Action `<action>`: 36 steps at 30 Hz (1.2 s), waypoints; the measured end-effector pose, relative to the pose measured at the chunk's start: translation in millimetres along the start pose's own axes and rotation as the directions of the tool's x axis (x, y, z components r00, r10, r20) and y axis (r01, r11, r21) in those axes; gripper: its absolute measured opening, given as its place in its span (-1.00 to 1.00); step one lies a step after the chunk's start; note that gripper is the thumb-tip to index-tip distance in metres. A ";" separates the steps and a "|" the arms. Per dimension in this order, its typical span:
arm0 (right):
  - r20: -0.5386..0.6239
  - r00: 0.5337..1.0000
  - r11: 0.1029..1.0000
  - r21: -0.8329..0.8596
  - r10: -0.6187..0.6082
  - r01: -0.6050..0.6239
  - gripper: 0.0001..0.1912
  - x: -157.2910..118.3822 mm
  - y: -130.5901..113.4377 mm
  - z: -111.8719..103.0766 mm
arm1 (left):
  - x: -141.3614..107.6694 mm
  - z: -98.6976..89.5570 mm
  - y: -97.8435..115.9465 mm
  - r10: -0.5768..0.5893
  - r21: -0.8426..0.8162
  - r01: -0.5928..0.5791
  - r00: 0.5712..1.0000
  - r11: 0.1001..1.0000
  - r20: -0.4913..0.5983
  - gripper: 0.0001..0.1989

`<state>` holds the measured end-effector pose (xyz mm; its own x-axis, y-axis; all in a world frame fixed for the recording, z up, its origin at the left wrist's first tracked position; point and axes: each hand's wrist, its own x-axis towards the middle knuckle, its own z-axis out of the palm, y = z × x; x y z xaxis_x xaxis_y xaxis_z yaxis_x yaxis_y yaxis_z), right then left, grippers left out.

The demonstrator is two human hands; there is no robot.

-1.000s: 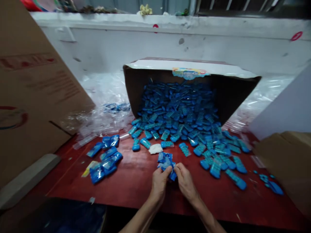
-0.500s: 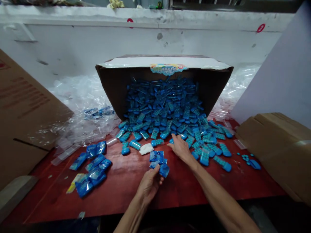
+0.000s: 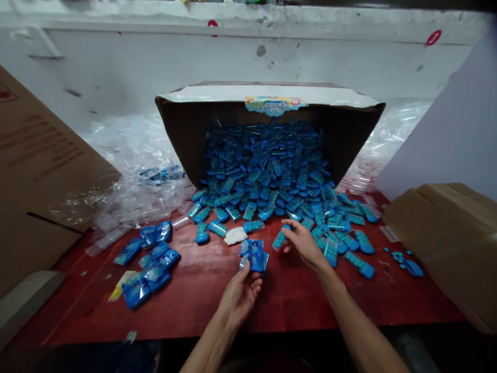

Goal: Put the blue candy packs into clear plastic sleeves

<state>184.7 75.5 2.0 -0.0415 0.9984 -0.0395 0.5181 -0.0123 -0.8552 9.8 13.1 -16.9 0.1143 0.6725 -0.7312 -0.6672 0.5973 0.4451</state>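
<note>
Thumb and fingers of the right hand [image 3: 305, 243] pinch a blue tube [image 3: 278, 240], right of the blue packets [image 3: 253, 249] the left hand [image 3: 238, 295] clasps, perhaps several overlapping; on the far side, a carton [image 3: 330, 97] holds heaped tubes [image 3: 267, 166].

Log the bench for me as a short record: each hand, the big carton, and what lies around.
Left hand: holds blue printed packets, exact count unclear
Right hand: grips a bead-filled tube above the red tabletop
Carton: open cardboard carton facing the person, similar tubes spilling out
Left side: group of blue packets beside a yellow-and-white wrapper
Centre: crumpled white scrap
Right side: loose teal beads near a cardboard box
</note>
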 end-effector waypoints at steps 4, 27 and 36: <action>0.075 0.995 0.732 0.674 0.061 -0.095 -0.65 -38.6 -3.7 7.2 | -1.6 4.3 -0.4 -0.011 -0.047 0.011 1.000 0.999 0.003 -0.85; -0.124 0.992 0.762 0.646 0.040 0.050 -0.61 -81.0 -1.7 47.4 | -10.3 1.0 -5.0 0.221 0.074 -0.231 0.967 0.970 0.127 -0.82; -0.261 0.937 0.931 0.219 -0.232 0.291 -0.68 -101.2 9.3 61.2 | -9.9 4.9 -3.6 0.174 0.038 -0.182 0.972 0.983 0.160 -0.84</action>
<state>141.4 -29.1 -33.6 0.0638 0.9531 0.2958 0.2833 0.2669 -0.9211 14.6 6.4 -8.7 0.1125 0.8272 -0.5506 -0.6483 0.4810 0.5902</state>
